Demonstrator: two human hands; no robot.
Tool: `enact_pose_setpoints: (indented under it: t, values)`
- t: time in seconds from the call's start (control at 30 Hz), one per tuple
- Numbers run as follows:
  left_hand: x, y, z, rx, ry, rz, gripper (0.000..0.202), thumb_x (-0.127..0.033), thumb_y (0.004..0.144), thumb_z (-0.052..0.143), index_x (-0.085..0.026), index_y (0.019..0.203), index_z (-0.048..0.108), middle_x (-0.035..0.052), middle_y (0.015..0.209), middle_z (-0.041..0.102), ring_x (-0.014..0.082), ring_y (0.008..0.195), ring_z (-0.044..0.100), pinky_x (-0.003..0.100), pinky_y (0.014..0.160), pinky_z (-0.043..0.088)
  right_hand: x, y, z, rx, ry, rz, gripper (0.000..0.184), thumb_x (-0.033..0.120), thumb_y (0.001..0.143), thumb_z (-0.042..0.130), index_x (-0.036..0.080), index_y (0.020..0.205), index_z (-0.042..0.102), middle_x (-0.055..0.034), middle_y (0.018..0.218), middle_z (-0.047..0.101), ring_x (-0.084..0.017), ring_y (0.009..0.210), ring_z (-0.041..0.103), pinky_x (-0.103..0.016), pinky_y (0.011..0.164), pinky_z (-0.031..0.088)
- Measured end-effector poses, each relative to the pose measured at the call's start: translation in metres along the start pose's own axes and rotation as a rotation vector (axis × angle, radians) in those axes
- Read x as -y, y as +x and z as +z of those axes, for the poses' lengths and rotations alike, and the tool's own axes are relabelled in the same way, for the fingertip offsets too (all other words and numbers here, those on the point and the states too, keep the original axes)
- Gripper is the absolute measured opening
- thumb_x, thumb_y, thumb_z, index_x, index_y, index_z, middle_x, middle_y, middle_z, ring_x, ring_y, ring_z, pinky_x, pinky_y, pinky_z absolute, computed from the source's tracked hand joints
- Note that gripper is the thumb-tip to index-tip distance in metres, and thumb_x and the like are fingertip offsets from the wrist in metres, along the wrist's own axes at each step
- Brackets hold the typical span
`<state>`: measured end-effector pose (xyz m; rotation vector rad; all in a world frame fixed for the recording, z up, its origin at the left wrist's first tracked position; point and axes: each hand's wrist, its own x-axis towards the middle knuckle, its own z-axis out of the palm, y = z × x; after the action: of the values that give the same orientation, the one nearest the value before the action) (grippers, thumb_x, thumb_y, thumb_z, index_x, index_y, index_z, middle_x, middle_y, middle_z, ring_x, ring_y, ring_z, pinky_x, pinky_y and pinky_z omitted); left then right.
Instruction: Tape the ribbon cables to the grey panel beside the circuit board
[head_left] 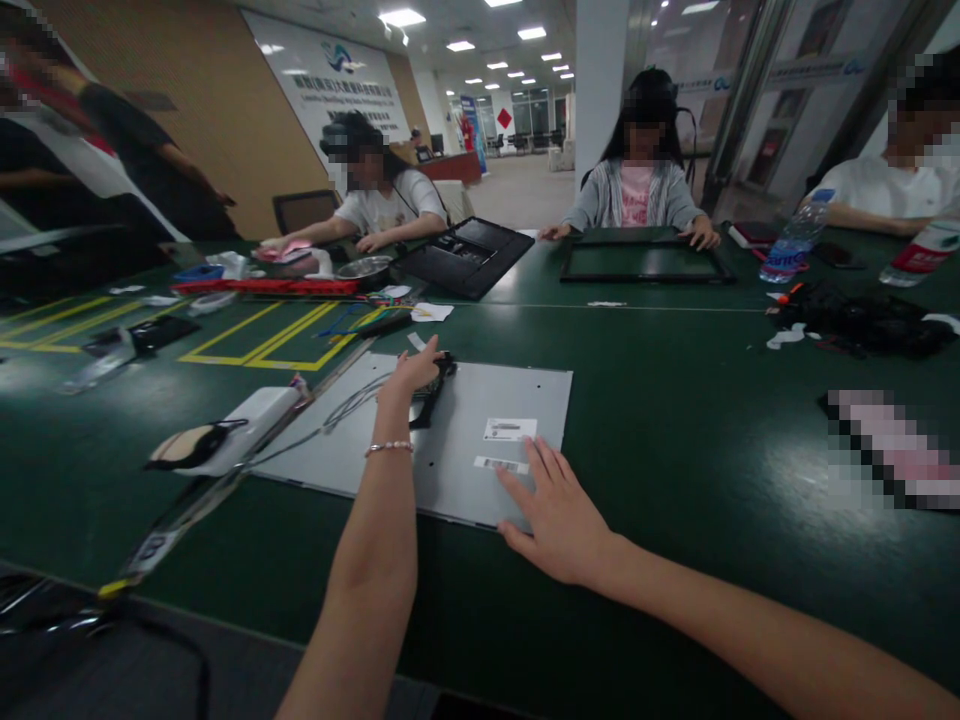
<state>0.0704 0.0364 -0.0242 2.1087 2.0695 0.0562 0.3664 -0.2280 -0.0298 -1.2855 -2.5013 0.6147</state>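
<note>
Right hand [559,515] laid flat, fingers spread wide, nothing gripped; pressed on near edge of grey panel [517,395]. White labels [510,430] seen just beyond its fingertips. Left hand [411,375] stretched further out, fingers curled over black connector [429,405] on panel; whether it is gripped cannot be told. Grey wires [352,400] run leftward from left hand. Bracelet [390,447] worn on left wrist.

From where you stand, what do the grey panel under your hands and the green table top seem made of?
The grey panel looks like matte sheet metal: flat, thin, even pale grey, with stuck-on labels; painted plastic is possible. The table top seems a dark green rubbery mat, slightly glossy, since lights smear across it.
</note>
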Motion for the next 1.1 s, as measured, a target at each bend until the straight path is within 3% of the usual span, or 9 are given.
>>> enact_pose_setpoints:
  t: [0.17, 0.33, 0.57, 0.8, 1.1]
  values:
    - [-0.008, 0.001, 0.007, -0.076, 0.03, -0.014, 0.08, -0.008, 0.08, 0.037, -0.013, 0.156, 0.013, 0.0129, 0.141, 0.05, 0.0262, 0.137, 0.039, 0.05, 0.116, 0.008, 0.001, 0.0, -0.003, 0.013, 0.002, 0.009, 0.067, 0.057, 0.095, 0.036, 0.021, 0.151, 0.032, -0.0139, 0.163, 0.005, -0.036, 0.147, -0.002, -0.054, 0.116, 0.01]
    - [-0.007, 0.002, 0.005, -0.082, 0.009, 0.057, 0.087, -0.007, 0.075, 0.037, -0.015, 0.156, 0.006, 0.0091, 0.148, 0.042, 0.0202, 0.142, 0.03, 0.046, 0.117, 0.004, 0.001, 0.0, -0.002, 0.003, 0.002, 0.001, 0.068, 0.057, 0.095, 0.036, 0.02, 0.151, 0.032, -0.0138, 0.163, 0.005, -0.035, 0.147, -0.002, -0.053, 0.116, 0.011]
    - [-0.003, 0.003, -0.003, -0.11, -0.028, 0.078, 0.09, -0.006, 0.073, 0.037, -0.014, 0.156, 0.004, 0.008, 0.146, 0.045, 0.0209, 0.14, 0.034, 0.045, 0.117, 0.004, 0.0, -0.002, -0.002, -0.011, 0.005, -0.002, 0.069, 0.06, 0.095, 0.033, 0.02, 0.151, 0.033, -0.0147, 0.162, 0.007, -0.036, 0.147, 0.0, -0.053, 0.116, 0.011]
    - [-0.009, 0.003, 0.005, -0.078, -0.022, 0.035, 0.082, -0.007, 0.074, 0.038, -0.014, 0.154, 0.022, 0.0096, 0.142, 0.05, 0.0195, 0.139, 0.036, 0.039, 0.117, 0.007, 0.0, -0.002, -0.002, -0.038, -0.006, -0.017, 0.066, 0.055, 0.095, 0.038, 0.018, 0.149, 0.036, -0.0172, 0.162, 0.009, -0.037, 0.147, 0.002, -0.051, 0.116, 0.01]
    - [-0.014, -0.001, -0.011, -0.232, -0.085, 0.04, 0.079, -0.005, 0.073, 0.039, -0.015, 0.151, 0.032, 0.0077, 0.142, 0.052, 0.0214, 0.131, 0.046, 0.032, 0.109, 0.033, -0.002, -0.002, -0.001, -0.048, -0.017, -0.022, 0.067, 0.057, 0.095, 0.036, 0.019, 0.15, 0.035, -0.0163, 0.162, 0.01, -0.036, 0.147, 0.002, -0.052, 0.116, 0.012]
